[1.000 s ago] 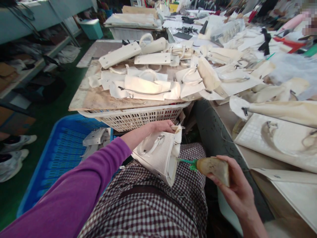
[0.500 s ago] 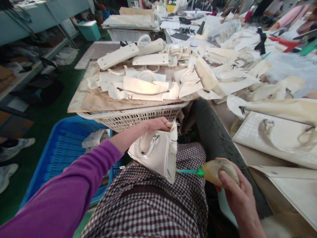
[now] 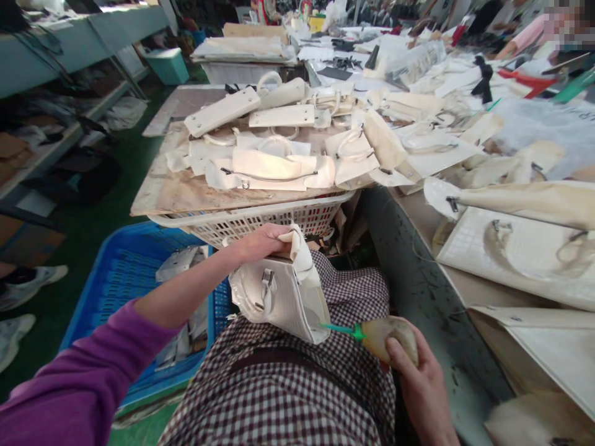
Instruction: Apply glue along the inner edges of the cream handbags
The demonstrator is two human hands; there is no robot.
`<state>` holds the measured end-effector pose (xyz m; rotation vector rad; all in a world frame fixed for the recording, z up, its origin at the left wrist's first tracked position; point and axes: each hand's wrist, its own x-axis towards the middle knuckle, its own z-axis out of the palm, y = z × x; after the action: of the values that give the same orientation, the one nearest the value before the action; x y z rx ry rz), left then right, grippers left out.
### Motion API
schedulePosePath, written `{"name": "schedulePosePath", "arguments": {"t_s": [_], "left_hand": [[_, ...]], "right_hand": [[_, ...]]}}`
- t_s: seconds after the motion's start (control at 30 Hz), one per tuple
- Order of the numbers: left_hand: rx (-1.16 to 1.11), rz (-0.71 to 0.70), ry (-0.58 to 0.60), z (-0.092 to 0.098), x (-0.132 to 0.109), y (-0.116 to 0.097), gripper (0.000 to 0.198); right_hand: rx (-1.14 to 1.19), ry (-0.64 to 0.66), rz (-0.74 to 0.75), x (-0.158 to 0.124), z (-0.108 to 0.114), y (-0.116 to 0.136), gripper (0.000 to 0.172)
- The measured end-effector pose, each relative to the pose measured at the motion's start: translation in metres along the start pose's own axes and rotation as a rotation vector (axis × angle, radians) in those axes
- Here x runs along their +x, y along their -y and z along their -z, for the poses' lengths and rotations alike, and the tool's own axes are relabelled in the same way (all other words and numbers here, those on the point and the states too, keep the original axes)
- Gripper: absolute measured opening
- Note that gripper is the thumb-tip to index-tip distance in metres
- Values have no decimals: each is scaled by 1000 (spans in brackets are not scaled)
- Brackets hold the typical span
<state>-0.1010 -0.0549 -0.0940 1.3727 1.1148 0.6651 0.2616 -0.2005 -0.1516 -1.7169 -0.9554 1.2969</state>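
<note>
A small off-white handbag [image 3: 279, 297] with a handle and metal fittings rests above my checked apron [image 3: 260, 390]. My left hand [image 3: 267, 243] is closed on its upper edge near the loose top flap; some fingers are hidden by the material. In my right hand [image 3: 413, 362] is a squeeze bottle [image 3: 390, 341] of yellowish, translucent plastic, held with the thumb on top. Its thin green nozzle [image 3: 339, 327] points left, and the tip is at the bag's side panel, close to the lower corner.
Several white bags [image 3: 274, 167] lie on a wooden board [image 3: 162, 192] over a white basket [image 3: 260, 222]. A blue crate [image 3: 116, 266] holding white pieces is on the left. More bags [image 3: 525, 260] cover the bench at right. A person's shoes [image 3: 28, 288] show at far left.
My right hand has moved left with the squeeze bottle, keeping the nozzle at the bag's side. My left hand has shifted left and turned the bag so its side panel shows more.
</note>
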Motion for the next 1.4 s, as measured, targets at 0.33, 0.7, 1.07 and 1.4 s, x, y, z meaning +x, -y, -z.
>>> {"name": "schedulePosePath", "arguments": {"t_s": [0.33, 0.7, 1.07, 1.4], "left_hand": [[115, -96, 15, 0, -15, 0, 11], [361, -339, 131, -20, -33, -19, 24], [292, -283, -8, -31, -62, -13, 22], [328, -294, -31, -41, -78, -13, 22]], "right_hand": [[-76, -25, -52, -23, 10, -8, 70], [-219, -43, -110, -45, 23, 20, 65], [-146, -118, -104, -37, 25, 21, 67], [-171, -36, -121, -25, 11, 19, 67]]}}
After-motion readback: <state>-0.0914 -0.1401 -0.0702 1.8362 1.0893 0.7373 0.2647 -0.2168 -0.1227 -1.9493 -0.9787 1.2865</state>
